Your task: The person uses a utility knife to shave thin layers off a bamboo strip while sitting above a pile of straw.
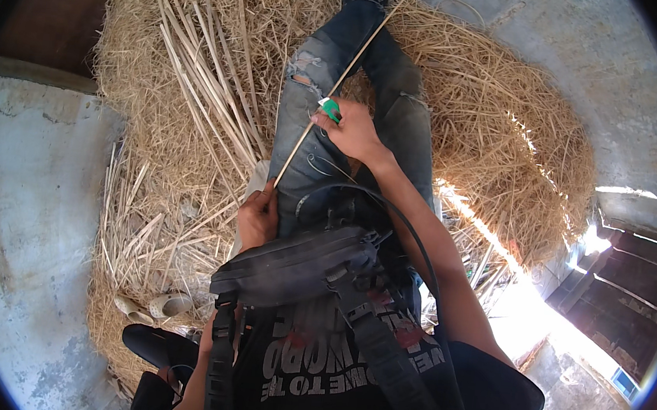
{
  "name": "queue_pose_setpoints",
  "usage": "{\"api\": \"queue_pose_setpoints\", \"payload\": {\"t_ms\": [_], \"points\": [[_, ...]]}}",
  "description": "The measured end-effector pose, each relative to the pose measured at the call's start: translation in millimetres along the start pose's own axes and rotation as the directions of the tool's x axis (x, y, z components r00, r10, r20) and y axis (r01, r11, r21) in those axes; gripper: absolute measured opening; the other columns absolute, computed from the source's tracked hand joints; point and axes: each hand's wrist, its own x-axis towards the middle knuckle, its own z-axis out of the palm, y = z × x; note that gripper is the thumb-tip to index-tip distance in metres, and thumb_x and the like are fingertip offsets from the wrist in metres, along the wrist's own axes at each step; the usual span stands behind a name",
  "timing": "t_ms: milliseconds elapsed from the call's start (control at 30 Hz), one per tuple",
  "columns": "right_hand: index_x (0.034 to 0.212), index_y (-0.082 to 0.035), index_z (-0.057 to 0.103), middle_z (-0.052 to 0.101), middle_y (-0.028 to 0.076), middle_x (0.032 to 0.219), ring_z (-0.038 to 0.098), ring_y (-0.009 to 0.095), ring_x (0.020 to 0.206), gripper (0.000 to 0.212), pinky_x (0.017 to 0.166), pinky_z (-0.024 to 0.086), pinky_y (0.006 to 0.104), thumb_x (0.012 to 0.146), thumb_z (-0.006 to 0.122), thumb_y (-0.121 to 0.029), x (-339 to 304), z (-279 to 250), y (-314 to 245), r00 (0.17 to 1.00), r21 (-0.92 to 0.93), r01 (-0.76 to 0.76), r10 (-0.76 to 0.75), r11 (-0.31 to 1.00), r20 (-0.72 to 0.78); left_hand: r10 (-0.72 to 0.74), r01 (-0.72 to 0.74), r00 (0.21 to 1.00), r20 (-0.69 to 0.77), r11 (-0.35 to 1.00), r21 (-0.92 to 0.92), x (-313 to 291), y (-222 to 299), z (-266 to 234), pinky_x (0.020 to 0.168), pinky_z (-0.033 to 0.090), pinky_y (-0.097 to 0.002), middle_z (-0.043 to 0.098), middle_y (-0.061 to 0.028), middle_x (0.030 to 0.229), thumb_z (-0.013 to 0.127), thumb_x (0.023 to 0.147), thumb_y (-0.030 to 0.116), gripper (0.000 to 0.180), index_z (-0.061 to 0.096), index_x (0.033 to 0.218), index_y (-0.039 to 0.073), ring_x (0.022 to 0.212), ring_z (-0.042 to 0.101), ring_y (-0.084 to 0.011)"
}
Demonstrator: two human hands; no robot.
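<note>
Head view: left fingers [270, 193] pinch a thin pale stick [295, 153]; right fingers [325, 121] grip a green tool [330, 110].

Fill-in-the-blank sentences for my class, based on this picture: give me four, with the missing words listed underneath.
1. The right hand grips a tool whose colour is ____.
2. The hand at the near end of the thin stick is the person's ____ hand.
3. From that hand, the stick slants over the jeans toward the picture's upper ____.
4. The bag across the person's front is ____ in colour.

Missing words: green; left; right; black.
</note>
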Motion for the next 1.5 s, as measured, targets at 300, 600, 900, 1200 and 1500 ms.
{"api": "queue_pose_setpoints", "payload": {"t_ms": [300,600,900,1200,1500], "points": [[0.105,0.001,0.068,0.071,0.021,0.092,0.069,0.040,0.086,0.022,0.077,0.053,0.0429,0.093,0.072,-0.017,-19.7,-4.8,32.2,0.971,0.071,-0.041,0.056,0.997,-0.234,-0.335,0.536,0.834,0.438,0.680,-0.501,11.9,-16.5,-20.8,0.061,0.042,-0.0232,0.062,0.0044,0.072,0.073,0.100,0.020,0.034,0.072,0.130,0.002,0.066,0.050,-0.0039],[0.093,0.001,0.057,0.066,0.021,0.081,0.068,0.036,0.074,0.030,0.071,0.052,0.0433,0.090,0.075,-0.022,-19.5,-19.7,3.6,0.995,-0.116,-0.006,0.018,0.993,0.097,-0.373,0.574,0.798,0.474,0.709,-0.409,15.5,-3.5,-41.0,0.058,0.038,-0.0223,0.060,0.0056,0.071,0.073,0.100,0.022,0.034,0.073,0.129,0.003,0.063,0.048,-0.0038],[0.086,-0.001,0.069,0.071,0.022,0.083,0.070,0.042,0.080,0.020,0.073,0.055,0.0490,0.080,0.074,-0.020,-1.2,-55.9,-43.6,0.995,-0.475,-0.093,0.093,0.875,-0.025,-0.351,0.573,0.806,0.476,0.662,-0.483,25.5,35.2,-60.1,0.058,0.038,-0.0216,0.061,0.0048,0.072,0.076,0.098,0.020,0.032,0.075,0.124,0.001,0.063,0.048,-0.0035],[0.098,-0.007,0.075,0.075,0.020,0.087,0.075,0.040,0.085,0.019,0.077,0.060,0.0511,0.092,0.059,-0.014,13.6,-51.6,-51.7,0.992,-0.694,-0.089,0.126,0.715,0.003,-0.317,0.527,0.830,0.459,0.716,-0.457,35.2,47.5,-65.4,0.059,0.040,-0.0210,0.064,0.0045,0.073,0.076,0.098,0.019,0.030,0.075,0.121,-0.001,0.064,0.050,-0.0023],[0.095,-0.007,0.074,0.075,0.018,0.089,0.076,0.037,0.085,0.022,0.072,0.062,0.0484,0.096,0.054,-0.015,35.4,-49.5,-27.4,0.993,-0.749,-0.092,0.115,0.656,-0.021,-0.341,0.536,0.822,0.456,0.733,-0.418,42.3,56.1,-61.6,0.061,0.044,-0.0208,0.066,0.0063,0.077,0.074,0.099,0.015,0.030,0.074,0.124,-0.002,0.067,0.052,-0.0013]]}}
